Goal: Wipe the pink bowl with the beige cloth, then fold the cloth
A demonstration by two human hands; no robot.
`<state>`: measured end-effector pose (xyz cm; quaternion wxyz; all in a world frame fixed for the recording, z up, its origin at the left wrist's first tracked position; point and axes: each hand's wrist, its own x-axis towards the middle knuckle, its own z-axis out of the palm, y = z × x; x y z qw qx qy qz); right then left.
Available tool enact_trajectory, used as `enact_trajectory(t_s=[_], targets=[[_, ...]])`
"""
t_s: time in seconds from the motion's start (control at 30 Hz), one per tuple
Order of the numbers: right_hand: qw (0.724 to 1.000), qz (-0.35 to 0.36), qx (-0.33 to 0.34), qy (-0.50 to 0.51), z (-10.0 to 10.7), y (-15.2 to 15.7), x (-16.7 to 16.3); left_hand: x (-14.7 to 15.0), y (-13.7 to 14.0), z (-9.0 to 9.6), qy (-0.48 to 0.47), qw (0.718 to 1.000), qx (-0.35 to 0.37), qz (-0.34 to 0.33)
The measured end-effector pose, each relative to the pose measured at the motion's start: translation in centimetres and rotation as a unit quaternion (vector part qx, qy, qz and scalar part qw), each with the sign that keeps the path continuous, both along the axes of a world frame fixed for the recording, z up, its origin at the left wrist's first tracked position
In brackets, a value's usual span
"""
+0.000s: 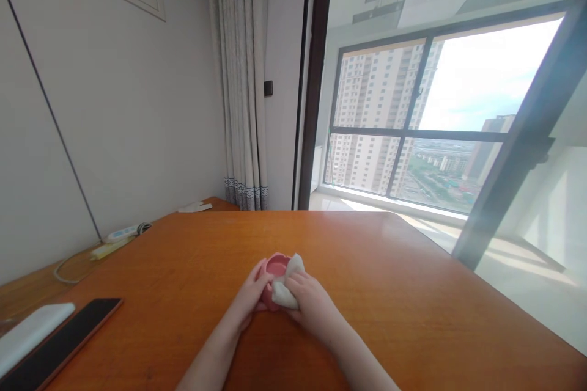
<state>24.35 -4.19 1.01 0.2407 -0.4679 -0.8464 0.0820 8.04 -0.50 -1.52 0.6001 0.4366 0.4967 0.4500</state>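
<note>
A small pink round dish (277, 264) with a wavy rim is tilted up over the wooden table (348, 244). My left hand (251, 293) grips its left side, the thumb over the rim. In my right hand (308, 296) is a bunched white cloth or tissue (285, 294), which I cannot tell apart for sure. The white piece lies against the right side and lower rim of the dish. It hides part of the dish, and my right fingertips are partly hidden behind it.
At the left table edge lie a black flat slab like a phone (68, 342) and a white flat box (36, 333). Farther back are a power strip (121, 233) with a cable and some papers (196, 207). A curtain (243, 85) and a glass door frame (316, 79) stand beyond.
</note>
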Motion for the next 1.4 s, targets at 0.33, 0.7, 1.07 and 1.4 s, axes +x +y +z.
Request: enact_trajectory(t_s=[0.33,0.7,1.07,1.4], targets=[[0.995,-0.099,0.033,-0.009,-0.8,-0.2,-0.8,2.8,-1.4,0.1,-0.146,0.989,-0.010,0.002],[0.997,-0.068,0.010,-0.019,-0.3,-0.1,-1.9,0.6,0.1,-0.1,-0.028,0.996,0.061,0.058],[0.996,0.027,-0.041,-0.080,1.7,2.2,-0.2,0.4,-0.3,1.2,0.005,0.999,-0.011,0.041],[0.996,0.005,0.084,-0.036,-1.8,2.8,-1.4,0.2,0.7,-0.3,-0.029,0.993,0.051,0.100]])
